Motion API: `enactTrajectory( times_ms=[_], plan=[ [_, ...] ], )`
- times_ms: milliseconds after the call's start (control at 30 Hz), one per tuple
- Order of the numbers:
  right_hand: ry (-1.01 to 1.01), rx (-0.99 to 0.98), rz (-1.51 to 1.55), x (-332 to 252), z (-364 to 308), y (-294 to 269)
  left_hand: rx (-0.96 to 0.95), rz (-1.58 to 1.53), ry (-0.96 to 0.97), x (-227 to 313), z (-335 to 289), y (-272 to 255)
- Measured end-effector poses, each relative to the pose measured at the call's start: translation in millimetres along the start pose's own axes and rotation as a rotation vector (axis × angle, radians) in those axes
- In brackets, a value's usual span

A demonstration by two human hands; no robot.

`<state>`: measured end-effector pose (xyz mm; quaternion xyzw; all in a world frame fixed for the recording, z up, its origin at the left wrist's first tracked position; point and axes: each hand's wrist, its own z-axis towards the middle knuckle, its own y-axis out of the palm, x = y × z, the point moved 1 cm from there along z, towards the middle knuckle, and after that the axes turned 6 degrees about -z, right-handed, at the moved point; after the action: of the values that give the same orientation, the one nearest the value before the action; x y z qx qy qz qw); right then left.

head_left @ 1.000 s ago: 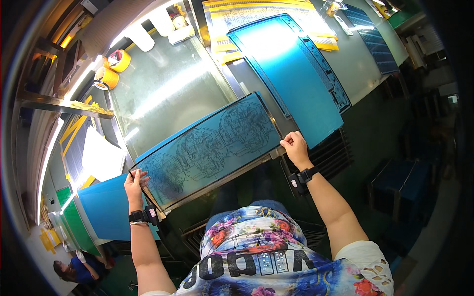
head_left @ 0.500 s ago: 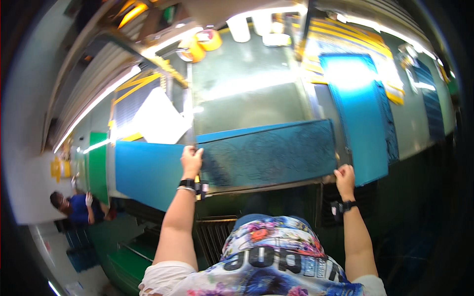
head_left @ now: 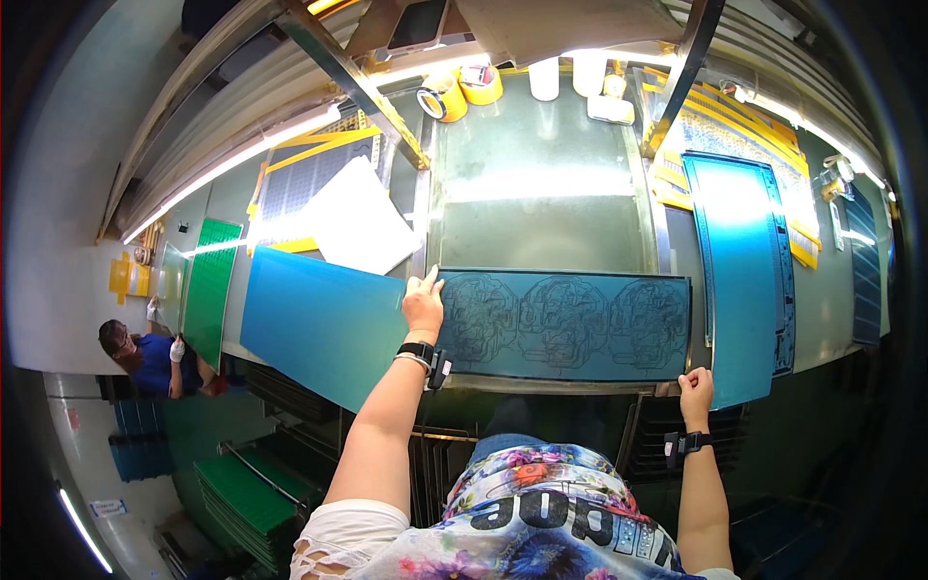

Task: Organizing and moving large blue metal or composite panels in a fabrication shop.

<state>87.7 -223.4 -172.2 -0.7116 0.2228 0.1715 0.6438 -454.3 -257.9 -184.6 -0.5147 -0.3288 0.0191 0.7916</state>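
Observation:
A long dark-blue sheet [head_left: 565, 324], covered in a black line pattern, lies in front of me along the near edge of the table. My left hand [head_left: 422, 304] grips its left end near the upper corner, index finger against the edge. At its lower right corner, my right hand [head_left: 695, 398] pinches the sheet between thumb and fingers. A plain blue panel [head_left: 319, 314] lies slanted to the left, partly behind my left hand and wrist. Another glossy blue panel [head_left: 739, 271] stands lengthwise on the right, close to my right hand.
A greenish glass surface [head_left: 541, 222] spreads behind the sheet, with yellow tape rolls [head_left: 445, 99] and white cups [head_left: 544, 79] at its back. Metal posts [head_left: 681, 82] rise either side. A white sheet [head_left: 362, 217] lies left. A gloved co-worker [head_left: 159, 358] handles a panel far left.
The patterned sheet was tilted, with a strip of blue showing behind its upper edge; now it lies nearly level and that strip is covered. Both hands keep hold of it. The view has shifted.

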Motion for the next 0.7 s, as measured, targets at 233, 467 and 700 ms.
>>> enactTrajectory(
  times_ms=[233, 467, 700],
  plan=[
    [0.014, -0.008, -0.003, 3, 0, -5, -0.115, 0.204, 0.044, 7, 0, 5],
    [-0.408, 0.017, -0.510, -69, 21, -17, -0.098, 0.461, 0.149, 29, -11, -6],
    [-0.530, 0.132, -0.666, -80, 105, 8, -0.182, 0.453, 0.089, 24, -14, 6]
  ],
)
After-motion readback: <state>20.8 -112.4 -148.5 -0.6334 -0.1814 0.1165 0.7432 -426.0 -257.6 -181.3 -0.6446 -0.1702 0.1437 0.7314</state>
